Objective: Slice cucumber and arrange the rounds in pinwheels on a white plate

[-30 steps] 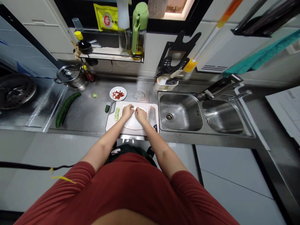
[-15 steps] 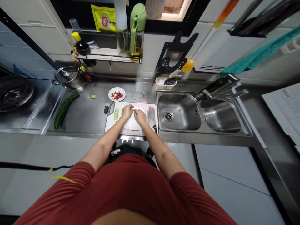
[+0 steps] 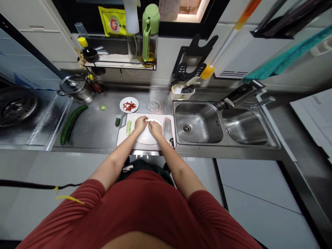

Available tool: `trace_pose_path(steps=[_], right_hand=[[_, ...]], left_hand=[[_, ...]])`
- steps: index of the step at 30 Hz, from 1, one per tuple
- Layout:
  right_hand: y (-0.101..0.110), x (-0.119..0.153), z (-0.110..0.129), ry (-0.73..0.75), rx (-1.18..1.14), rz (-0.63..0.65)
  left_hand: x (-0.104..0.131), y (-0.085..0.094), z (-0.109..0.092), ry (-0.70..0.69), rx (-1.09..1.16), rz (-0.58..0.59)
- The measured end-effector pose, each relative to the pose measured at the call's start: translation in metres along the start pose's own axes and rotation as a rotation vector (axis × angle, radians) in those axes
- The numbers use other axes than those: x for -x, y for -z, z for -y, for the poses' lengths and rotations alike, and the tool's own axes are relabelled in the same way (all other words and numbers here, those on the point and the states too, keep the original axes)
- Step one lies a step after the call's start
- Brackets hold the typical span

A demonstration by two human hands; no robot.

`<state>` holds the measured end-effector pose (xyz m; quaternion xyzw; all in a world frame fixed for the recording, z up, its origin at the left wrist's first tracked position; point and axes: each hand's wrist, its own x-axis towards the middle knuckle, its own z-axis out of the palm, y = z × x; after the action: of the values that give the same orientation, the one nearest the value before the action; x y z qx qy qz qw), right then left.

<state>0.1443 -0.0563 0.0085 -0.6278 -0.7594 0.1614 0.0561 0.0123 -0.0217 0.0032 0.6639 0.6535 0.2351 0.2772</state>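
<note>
Both hands meet over a white plate (image 3: 146, 138) lying on the cutting board (image 3: 124, 141). My left hand (image 3: 140, 124) is closed in a pinch, with pale green cucumber slices (image 3: 148, 120) at its fingertips. My right hand (image 3: 155, 129) pinches at the same slices from the other side; its fingers partly hide them. To the left on the board lies an overlapping row of cucumber slices (image 3: 128, 128). A kitchen knife (image 3: 167, 128) rests at the board's right side, its black handle partly behind my right forearm.
Behind the board stands a white plate of chopped red pieces (image 3: 129, 104). A cucumber end (image 3: 117, 121) sits left of the board; farther left are loose slices (image 3: 103, 107), a long cucumber (image 3: 71, 124) and a steel pot (image 3: 75, 89). The double sink (image 3: 198, 123) borders the board's right.
The view has shifted slightly. Both hands stay in nearly the same place over the plate, still pinching at the cucumber slices.
</note>
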Motion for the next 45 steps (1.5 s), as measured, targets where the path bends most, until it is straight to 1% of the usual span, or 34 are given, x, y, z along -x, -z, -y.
trace_pose_path(steps=[4,9,13,22,26,31,36,41,45], right_hand=[[-0.003,-0.001,-0.001,0.001,0.015,-0.017],[-0.004,-0.001,-0.001,-0.002,0.005,-0.019],[-0.007,-0.001,-0.002,-0.001,-0.017,-0.041],[-0.011,-0.005,-0.012,-0.042,-0.234,-0.123],[-0.014,-0.006,-0.015,-0.021,-0.266,-0.147],[-0.017,-0.007,-0.016,-0.022,-0.267,-0.144],[-0.019,-0.006,-0.016,0.002,-0.267,-0.154],[-0.018,-0.004,-0.016,-0.010,-0.257,-0.149],[-0.018,-0.004,-0.016,-0.029,-0.249,-0.134]], left_hand=[[0.000,-0.001,0.002,-0.006,-0.013,-0.001],[-0.001,-0.004,0.007,-0.049,-0.019,-0.025],[0.000,-0.005,0.007,-0.037,-0.033,-0.021],[0.000,-0.006,0.011,-0.037,0.034,-0.066],[0.002,-0.007,0.013,-0.030,0.102,-0.084],[0.016,-0.001,0.017,-0.022,0.175,-0.153],[0.037,0.012,0.025,0.065,0.189,-0.245],[0.057,0.026,0.037,0.145,0.112,-0.344],[0.075,0.038,0.046,0.229,-0.008,-0.377]])
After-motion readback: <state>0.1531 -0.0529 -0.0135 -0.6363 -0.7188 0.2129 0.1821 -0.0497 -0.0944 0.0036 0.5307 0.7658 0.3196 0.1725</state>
